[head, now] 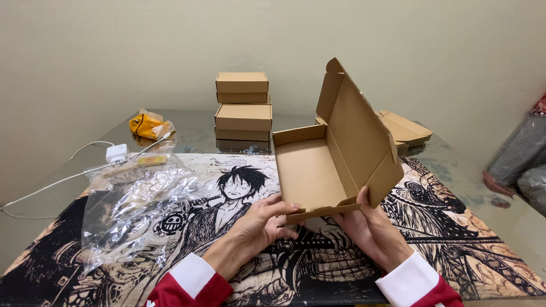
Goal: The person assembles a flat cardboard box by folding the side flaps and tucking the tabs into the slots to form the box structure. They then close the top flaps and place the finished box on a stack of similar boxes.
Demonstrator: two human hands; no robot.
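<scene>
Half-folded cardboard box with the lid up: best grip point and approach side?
Grip the open cardboard box by its near front edge, coming from the person's side and slightly below. That edge is a doubled, folded flap, stiffer than the single-ply walls. The lid stands upright on the right side and blocks that approach. The left hand and right hand already hold it there.

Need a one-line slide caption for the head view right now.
Both hands, left and right, hold an open cardboard mailer box above an illustrated desk mat.

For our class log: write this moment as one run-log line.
left hand: holds box front | right hand: holds box side | lid: open | box: empty
</scene>
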